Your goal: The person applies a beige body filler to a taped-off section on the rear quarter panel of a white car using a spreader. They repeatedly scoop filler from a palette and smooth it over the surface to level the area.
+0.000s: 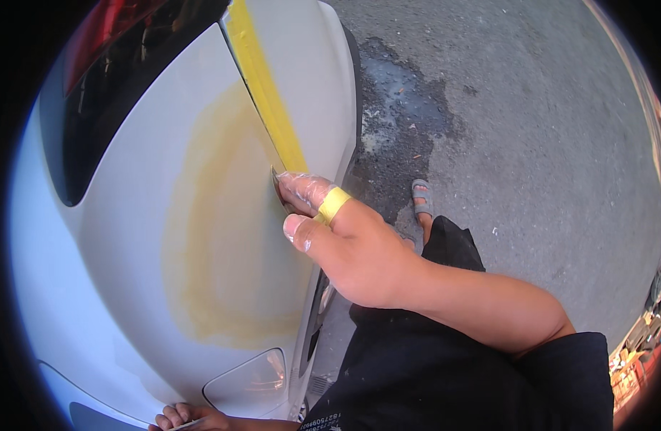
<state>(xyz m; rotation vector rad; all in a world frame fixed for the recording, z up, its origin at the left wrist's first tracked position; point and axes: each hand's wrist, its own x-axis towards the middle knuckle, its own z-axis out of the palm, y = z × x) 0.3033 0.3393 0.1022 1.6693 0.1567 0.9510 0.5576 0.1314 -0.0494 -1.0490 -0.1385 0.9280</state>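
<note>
A white car body panel (129, 179) fills the left of the view, with a broad yellowish filler patch (194, 237) sanded or smeared into a ring. My right hand (345, 237) reaches across to the panel, fingers closed around a thin spreader blade (276, 185) whose edge meets the surface beside the panel gap. White smears coat its fingertips, and yellow tape wraps one finger. Down at the lower edge, my left hand (190, 416) is closed on a thin flat plate (185, 425), mostly cut off by the frame.
Yellow masking tape (262, 82) runs along the panel gap. A dark rear window (93, 136) lies at upper left, a fuel flap (248, 381) below the patch. Beyond the car, grey asphalt (531, 144) carries a wet puddle (402, 93). My sandaled foot (422, 205) stands beside it.
</note>
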